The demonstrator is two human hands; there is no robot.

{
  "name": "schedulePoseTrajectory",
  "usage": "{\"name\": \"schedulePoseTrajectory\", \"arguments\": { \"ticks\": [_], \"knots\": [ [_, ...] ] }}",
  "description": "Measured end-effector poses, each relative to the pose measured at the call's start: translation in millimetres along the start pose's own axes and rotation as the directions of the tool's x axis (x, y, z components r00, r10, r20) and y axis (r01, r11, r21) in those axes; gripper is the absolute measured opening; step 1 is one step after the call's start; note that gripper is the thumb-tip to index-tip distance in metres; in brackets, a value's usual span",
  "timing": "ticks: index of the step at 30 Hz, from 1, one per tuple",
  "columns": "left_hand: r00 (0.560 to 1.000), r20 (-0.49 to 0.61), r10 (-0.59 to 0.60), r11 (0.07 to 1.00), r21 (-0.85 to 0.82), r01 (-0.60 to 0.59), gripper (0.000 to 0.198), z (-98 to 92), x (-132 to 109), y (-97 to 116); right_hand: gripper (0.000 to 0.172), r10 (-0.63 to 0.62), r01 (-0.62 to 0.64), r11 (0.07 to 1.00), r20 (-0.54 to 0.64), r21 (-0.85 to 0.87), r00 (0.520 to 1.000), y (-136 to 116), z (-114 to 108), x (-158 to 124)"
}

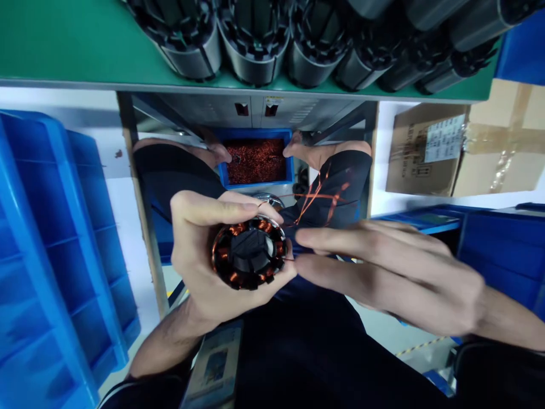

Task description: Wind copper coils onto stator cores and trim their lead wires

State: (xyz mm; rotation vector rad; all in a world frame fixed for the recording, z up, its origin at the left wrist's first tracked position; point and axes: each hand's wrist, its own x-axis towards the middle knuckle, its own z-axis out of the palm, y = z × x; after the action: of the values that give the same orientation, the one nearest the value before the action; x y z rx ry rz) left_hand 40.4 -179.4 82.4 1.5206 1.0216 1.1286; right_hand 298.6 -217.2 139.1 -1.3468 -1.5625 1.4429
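Note:
My left hand [213,250] is wrapped around a motor stator [217,267], a ring with copper windings and a black core, its open end facing up. The left thumb lies along the rim. To the right, my right hand [409,272] has its fingertips close to the stator's edge. A thin copper wire [289,259] runs from the stator to those fingertips and looks pinched there, though the exact grip is partly hidden. More loose copper wires [313,199] fan out above the right fingers, blurred.
Several grey cylinders [255,65] with black slotted ends line the green bench [63,45]. Below, between my feet, a blue bin [255,185] holds a heap of copper-red pieces. Stacked blue trays [38,238] stand at left; a cardboard box [489,136] and blue bins [502,244] at right.

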Motion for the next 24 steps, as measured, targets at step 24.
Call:
{"name": "schedulePoseTrajectory", "arguments": {
  "ticks": [24],
  "knots": [
    [0.979, 0.165, 0.117, 0.993, -0.035, -0.113, 0.075, -0.9, -5.6, -11.1, 0.036, -0.168, 0.192, 0.974, 0.185, -0.121, 0.968, 6.9, -10.0, 27.3]
  ]
}}
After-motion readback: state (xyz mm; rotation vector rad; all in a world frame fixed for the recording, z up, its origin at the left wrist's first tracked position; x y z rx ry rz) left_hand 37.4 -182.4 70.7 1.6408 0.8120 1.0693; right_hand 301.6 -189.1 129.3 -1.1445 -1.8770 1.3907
